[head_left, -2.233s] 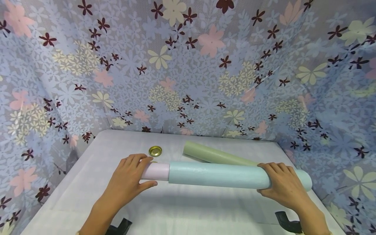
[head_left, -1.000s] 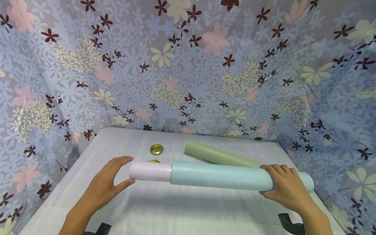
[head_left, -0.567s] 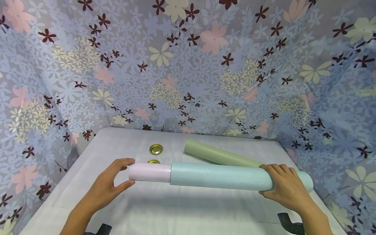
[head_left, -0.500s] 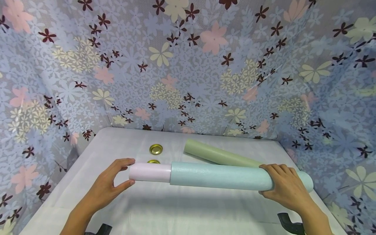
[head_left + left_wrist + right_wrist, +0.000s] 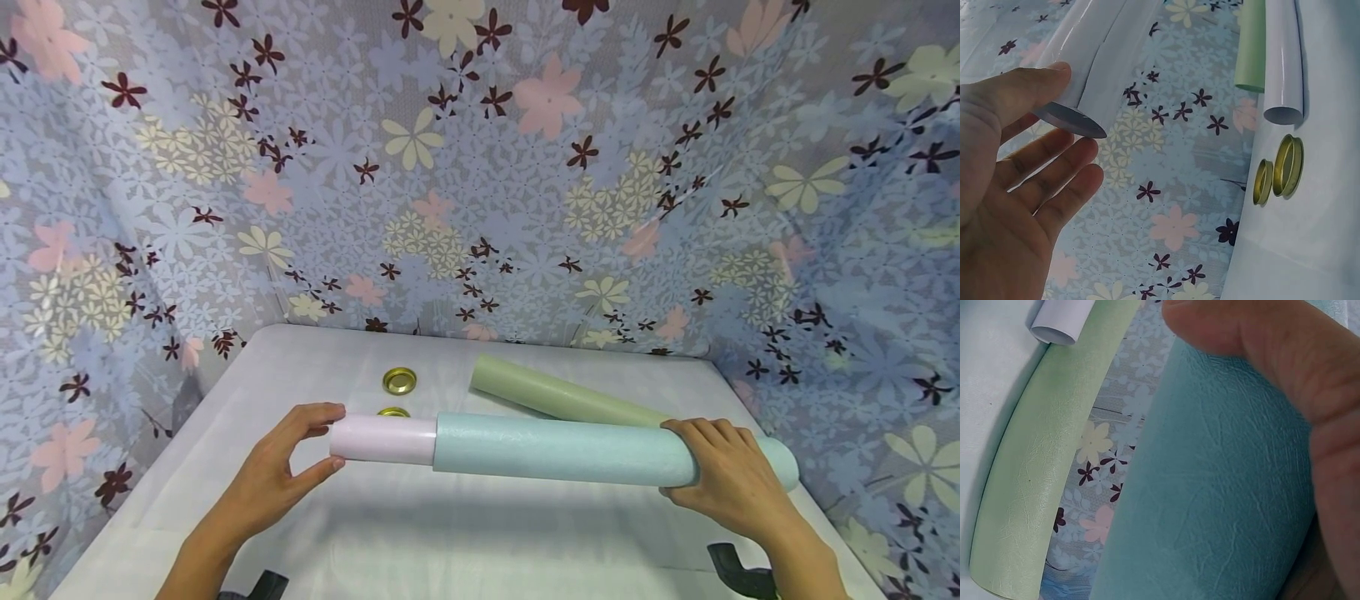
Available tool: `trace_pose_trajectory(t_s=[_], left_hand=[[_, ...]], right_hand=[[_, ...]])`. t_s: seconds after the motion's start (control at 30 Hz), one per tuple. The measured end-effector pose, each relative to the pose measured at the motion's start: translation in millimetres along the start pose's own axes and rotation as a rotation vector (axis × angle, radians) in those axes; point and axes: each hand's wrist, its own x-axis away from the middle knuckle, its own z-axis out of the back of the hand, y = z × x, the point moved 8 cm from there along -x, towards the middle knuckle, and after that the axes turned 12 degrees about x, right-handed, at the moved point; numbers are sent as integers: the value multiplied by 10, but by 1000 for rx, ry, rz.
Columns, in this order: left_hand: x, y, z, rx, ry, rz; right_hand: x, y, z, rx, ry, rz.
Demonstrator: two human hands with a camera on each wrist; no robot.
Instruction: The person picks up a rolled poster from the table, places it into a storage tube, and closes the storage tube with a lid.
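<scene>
A light-blue textured paper tube (image 5: 562,448) is held level above the table, with a narrower pale pink-white paper tube (image 5: 382,439) protruding from its left end. Around the blue tube near its right end wraps my right hand (image 5: 723,475); its thumb lies across the textured surface in the right wrist view. My left hand (image 5: 281,462) spans the pale tube's free end, fingertips at the upper edge and thumb at the lower. From the left wrist, the thumb rests on the pale tube's side (image 5: 1079,56), and the other fingers bend close under its rim.
A green paper tube (image 5: 555,392) lies behind the blue one. Beside it is a white rolled tube (image 5: 1284,62), seen in the wrist views. Two gold ring-like lids (image 5: 399,381) lie on the white table (image 5: 315,358). A floral curtain (image 5: 480,208) surrounds the table.
My left hand has slid left along the pale tube to its end, and its fingertips have since come in closer to the rim. The right hand keeps its hold on the blue tube.
</scene>
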Motion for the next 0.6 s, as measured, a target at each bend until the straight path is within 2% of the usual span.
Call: trace_pose_trajectory(t_s=[0.3,0.6], left_hand=[[-34,38,-4,-4,16,-26],[-50,22,-30,-20,0,-31]], right_hand=[[-2,-2,-2,-5,-8,-2],[-8,3,2,-8,-9,-4]])
